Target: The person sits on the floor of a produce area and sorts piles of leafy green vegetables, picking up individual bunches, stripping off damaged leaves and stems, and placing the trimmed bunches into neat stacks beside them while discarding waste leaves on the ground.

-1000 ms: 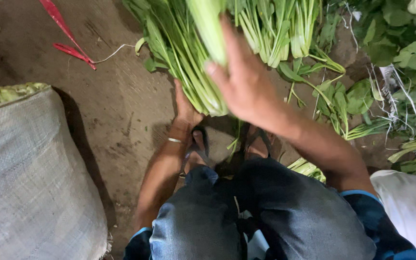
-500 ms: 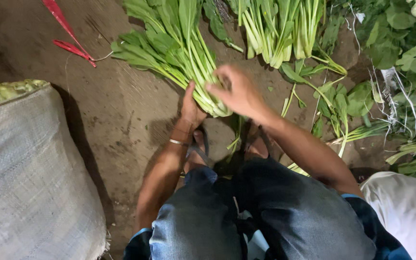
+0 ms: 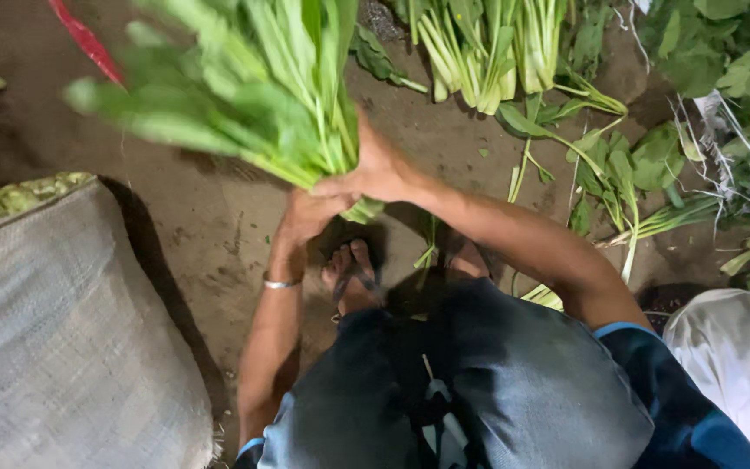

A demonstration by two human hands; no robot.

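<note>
Both hands grip one bunch of leafy greens [image 3: 253, 95] near its stem ends, lifted off the dirt ground with the leaves fanning up and left, blurred. My right hand [image 3: 375, 169] wraps the stems from the right. Just below it, my left hand [image 3: 310, 213], a metal bangle on its wrist, clasps the same stems. My sandalled feet [image 3: 353, 274] show under the bunch.
A grey woven sack [image 3: 62, 339] with greens at its mouth fills the lower left. More bundled greens [image 3: 479, 52] lie at the top, loose leaves [image 3: 627, 165] and a green pile [image 3: 731, 61] at right. A red strip [image 3: 84, 39] lies upper left; white cloth [image 3: 740, 365] lower right.
The bunch has been raised off the ground and swung up toward the camera and left. Both hands rose with it, still closed on the stems.
</note>
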